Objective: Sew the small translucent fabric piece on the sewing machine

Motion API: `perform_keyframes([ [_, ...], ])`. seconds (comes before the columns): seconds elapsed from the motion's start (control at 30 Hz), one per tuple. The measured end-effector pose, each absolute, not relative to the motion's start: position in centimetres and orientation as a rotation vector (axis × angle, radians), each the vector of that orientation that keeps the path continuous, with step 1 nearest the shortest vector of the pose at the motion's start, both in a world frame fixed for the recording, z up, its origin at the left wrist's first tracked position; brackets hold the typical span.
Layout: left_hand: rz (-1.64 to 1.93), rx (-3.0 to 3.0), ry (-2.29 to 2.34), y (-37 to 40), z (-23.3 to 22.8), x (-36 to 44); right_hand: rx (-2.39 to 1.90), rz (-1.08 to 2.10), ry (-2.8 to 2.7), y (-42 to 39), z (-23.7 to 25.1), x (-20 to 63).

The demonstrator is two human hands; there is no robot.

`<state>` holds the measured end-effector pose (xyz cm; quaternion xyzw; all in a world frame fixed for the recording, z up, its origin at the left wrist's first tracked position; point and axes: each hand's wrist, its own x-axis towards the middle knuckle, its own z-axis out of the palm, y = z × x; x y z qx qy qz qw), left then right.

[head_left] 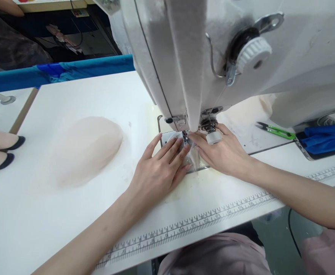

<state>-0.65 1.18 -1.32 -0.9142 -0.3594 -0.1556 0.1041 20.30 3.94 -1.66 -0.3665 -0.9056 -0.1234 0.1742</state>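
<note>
Fig.: L hand point(158, 168) flat, fingers spread, and R hand point(223, 152) fingertips press thin, limp, slippery-looking translucent pale fabric piece point(194, 158) w/ edges near white sewing machine's presser foot point(185, 138).

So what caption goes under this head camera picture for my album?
Left hand and right hand press sheer pale fabric flat under the white sewing machine needle, beside a heap of peach fabric.

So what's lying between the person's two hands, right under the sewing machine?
In the head view, a small sheer piece of fabric lies between the left hand and right hand, both flat on it, with the presser foot down on its far edge.
</note>
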Motion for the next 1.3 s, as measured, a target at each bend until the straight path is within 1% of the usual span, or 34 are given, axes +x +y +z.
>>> perform_keyframes([
  [0.6, -0.492, -2.669, -1.053, 1.1, -1.4, -0.7, -1.019, -0.303, -2.59, 3.7, -1.8, 20.5],
  [0.77, -0.603, -2.731, -0.848, 0.6, -1.2, -1.4, -0.814, -0.187, -2.553, 2.8, -1.1, 20.8],
  [0.87, -0.612, -2.755, -0.705, 0.3, -1.2, -1.6, -0.719, -0.104, -2.565, 2.4, -0.8, 21.1],
  [0.93, -0.648, -2.733, -0.699, 0.1, -1.2, -1.5, -0.679, -0.013, -2.582, 2.3, -0.8, 21.2],
  [1.03, -0.76, -2.744, -0.823, 0.0, -1.3, -1.4, -0.718, 0.059, -2.593, 2.4, -1.1, 21.2],
  [1.17, -0.796, -2.75, -0.929, -0.1, -1.3, -1.1, -0.738, -0.117, -2.569, 2.6, -1.4, 21.2],
  [1.3, -0.657, -2.703, -0.935, -0.1, -1.2, -0.9, -0.647, -0.31, -2.518, 2.5, -1.3, 21.1],
])
